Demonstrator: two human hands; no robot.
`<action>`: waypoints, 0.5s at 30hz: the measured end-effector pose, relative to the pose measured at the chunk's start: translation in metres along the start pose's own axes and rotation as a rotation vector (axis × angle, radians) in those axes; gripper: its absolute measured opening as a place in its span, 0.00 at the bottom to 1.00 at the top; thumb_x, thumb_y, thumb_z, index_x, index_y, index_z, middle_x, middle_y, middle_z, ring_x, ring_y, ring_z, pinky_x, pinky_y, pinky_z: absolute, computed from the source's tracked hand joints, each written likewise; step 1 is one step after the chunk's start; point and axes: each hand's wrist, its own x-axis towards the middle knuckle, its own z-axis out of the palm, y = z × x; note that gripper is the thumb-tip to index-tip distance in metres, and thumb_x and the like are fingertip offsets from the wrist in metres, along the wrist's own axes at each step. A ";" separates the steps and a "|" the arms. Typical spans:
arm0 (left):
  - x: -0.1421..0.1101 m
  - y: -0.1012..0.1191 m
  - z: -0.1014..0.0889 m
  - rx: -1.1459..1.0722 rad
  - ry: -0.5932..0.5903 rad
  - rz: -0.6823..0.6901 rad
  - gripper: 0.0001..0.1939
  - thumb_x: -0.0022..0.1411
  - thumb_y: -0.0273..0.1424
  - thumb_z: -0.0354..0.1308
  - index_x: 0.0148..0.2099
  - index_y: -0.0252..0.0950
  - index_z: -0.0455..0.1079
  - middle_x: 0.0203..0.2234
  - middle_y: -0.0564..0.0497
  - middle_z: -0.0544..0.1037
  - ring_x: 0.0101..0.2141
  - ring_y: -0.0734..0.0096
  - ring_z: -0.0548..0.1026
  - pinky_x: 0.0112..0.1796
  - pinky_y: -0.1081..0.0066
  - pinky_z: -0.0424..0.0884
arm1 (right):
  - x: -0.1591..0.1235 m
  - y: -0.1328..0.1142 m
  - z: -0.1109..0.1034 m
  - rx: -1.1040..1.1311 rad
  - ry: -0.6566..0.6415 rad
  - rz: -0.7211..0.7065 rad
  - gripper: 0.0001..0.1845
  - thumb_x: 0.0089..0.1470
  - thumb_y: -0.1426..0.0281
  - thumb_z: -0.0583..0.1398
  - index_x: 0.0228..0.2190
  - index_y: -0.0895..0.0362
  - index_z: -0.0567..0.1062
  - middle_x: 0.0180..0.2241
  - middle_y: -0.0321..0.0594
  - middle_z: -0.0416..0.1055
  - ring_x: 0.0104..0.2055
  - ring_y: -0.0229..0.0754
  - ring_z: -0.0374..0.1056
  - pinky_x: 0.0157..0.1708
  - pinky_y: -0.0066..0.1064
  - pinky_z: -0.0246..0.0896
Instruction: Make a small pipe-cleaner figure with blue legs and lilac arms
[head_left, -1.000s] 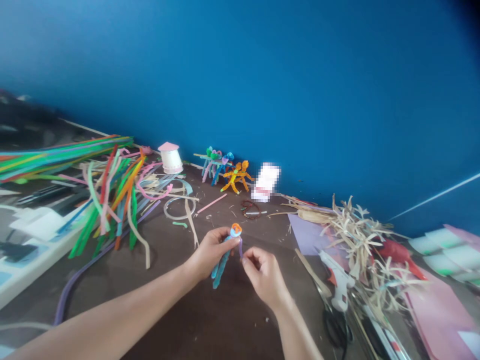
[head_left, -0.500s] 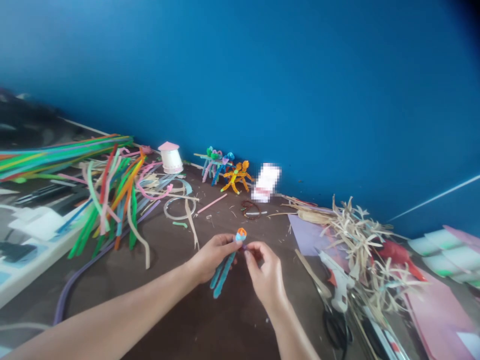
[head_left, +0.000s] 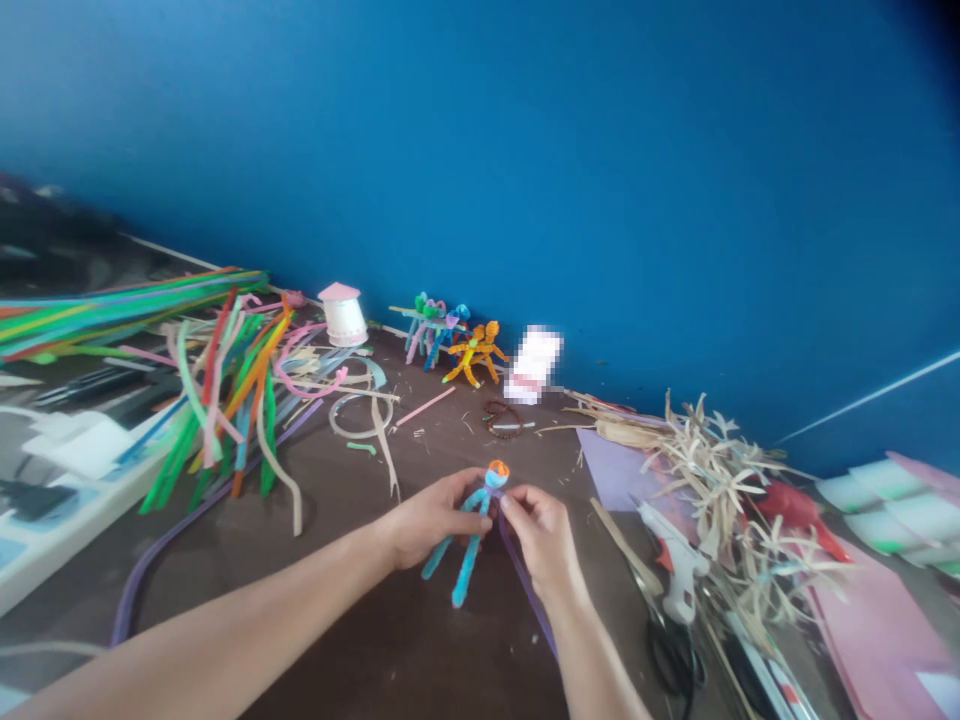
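Note:
My left hand (head_left: 427,520) is closed on a small pipe-cleaner figure (head_left: 474,535) with light blue legs and an orange and blue coiled head, held just above the brown table (head_left: 360,620). My right hand (head_left: 541,535) pinches a purple pipe cleaner (head_left: 529,590) right beside the figure's neck; the purple strand trails down past my right wrist. Both hands meet at the figure, fingers curled.
A heap of coloured pipe cleaners (head_left: 217,400) lies to the left. Finished pipe-cleaner figures (head_left: 450,345) and a small pink-topped cup (head_left: 341,315) stand by the blue wall. Dry straw strips (head_left: 720,480), a glue gun (head_left: 675,560) and scissors (head_left: 671,650) lie to the right.
The figure has shifted slightly right and down, and its blue legs have splayed apart. The purple pipe cleaner now hangs long beneath my right hand.

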 end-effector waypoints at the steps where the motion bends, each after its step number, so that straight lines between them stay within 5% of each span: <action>1: 0.000 -0.001 0.000 0.008 -0.025 -0.021 0.21 0.44 0.23 0.60 0.43 0.36 0.62 0.28 0.53 0.68 0.26 0.78 0.67 0.26 0.77 0.65 | 0.000 0.000 0.000 0.038 0.002 0.018 0.09 0.45 0.68 0.58 0.19 0.60 0.70 0.16 0.34 0.66 0.19 0.33 0.58 0.20 0.24 0.51; 7: 0.000 -0.006 0.001 0.094 -0.051 -0.026 0.08 0.50 0.25 0.54 0.35 0.34 0.62 0.24 0.53 0.68 0.18 0.82 0.63 0.20 0.78 0.59 | 0.000 0.001 0.002 0.279 -0.070 0.130 0.12 0.45 0.67 0.58 0.16 0.59 0.66 0.12 0.31 0.62 0.15 0.32 0.54 0.19 0.25 0.48; 11: 0.002 -0.007 0.003 -0.108 0.003 -0.100 0.10 0.55 0.36 0.51 0.36 0.34 0.62 0.21 0.55 0.66 0.15 0.85 0.56 0.17 0.79 0.50 | 0.003 0.005 0.000 0.237 0.045 0.139 0.11 0.42 0.67 0.60 0.16 0.59 0.67 0.11 0.28 0.58 0.15 0.30 0.50 0.17 0.24 0.43; 15: 0.005 -0.011 0.003 -0.146 0.113 -0.094 0.13 0.55 0.38 0.49 0.30 0.32 0.62 0.19 0.52 0.67 0.16 0.80 0.60 0.18 0.77 0.55 | 0.006 0.007 -0.002 0.250 0.078 0.161 0.10 0.40 0.67 0.60 0.16 0.59 0.67 0.11 0.28 0.57 0.15 0.30 0.50 0.17 0.24 0.41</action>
